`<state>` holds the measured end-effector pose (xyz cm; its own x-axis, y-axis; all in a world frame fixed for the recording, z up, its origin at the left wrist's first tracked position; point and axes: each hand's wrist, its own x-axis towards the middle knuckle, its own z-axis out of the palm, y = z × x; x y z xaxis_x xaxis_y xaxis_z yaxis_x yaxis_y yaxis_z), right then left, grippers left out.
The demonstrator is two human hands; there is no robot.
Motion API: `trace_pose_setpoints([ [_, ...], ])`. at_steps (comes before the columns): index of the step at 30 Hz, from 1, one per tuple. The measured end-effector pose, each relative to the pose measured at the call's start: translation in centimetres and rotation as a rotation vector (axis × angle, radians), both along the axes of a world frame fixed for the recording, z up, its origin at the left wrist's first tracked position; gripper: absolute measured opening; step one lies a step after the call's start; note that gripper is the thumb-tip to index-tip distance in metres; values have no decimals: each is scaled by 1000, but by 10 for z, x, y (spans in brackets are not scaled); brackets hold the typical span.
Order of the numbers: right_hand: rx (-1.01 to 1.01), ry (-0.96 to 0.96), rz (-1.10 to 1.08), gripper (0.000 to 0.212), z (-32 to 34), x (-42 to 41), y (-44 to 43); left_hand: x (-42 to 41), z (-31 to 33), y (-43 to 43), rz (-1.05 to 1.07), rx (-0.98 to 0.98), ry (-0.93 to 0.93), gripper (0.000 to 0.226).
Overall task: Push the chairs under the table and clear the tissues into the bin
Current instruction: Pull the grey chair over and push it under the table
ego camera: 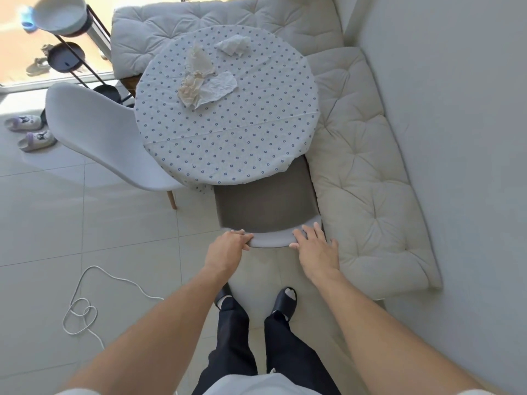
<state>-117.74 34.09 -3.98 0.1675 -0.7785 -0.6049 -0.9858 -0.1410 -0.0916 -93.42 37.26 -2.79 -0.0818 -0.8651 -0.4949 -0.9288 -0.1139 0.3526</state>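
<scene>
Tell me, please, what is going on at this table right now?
A person stands behind the grey chair, the left hand gripping the top of its backrest and the right hand resting flat on it. The seat is partly under the round table. The white chair stands angled at the table's left side, and crumpled tissues lie on the table. No bin is in view.

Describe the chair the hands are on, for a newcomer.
Find the round dotted table. At its near edge, beside the sofa, stands the grey chair, with the left hand and right hand on its backrest. Unlike the white chair at the table's left, its seat is grey.
</scene>
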Motion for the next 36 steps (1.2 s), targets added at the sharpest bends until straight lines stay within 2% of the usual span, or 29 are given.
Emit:
trace_pose_setpoints([
  [3, 1, -15, -22, 43, 3, 10, -11, 2, 0, -9, 57, -5, -10, 58],
  [6, 39, -14, -32, 46, 8, 16, -20, 8, -6, -13, 84, -18, -42, 36],
  [9, 56, -76, -22, 43, 20, 15, -28, 13, 0, -20, 96, 89, -71, 18],
  [14, 2, -172, -68, 49, 60, 6, -49, 20, 53, -30, 144, 37, -35, 36],
  [24, -72, -240, 1, 54, 128, 32, -53, 61, 154, -9, 338, -88, 48, 40],
  [31, -130, -293, 70, 49, 178, 97, -61, 130, 201, 19, 472, -139, 93, 42],
  [36, -175, -312, 119, 55, 211, 168, -66, 211, 226, 35, 523, -181, 53, 45],
])
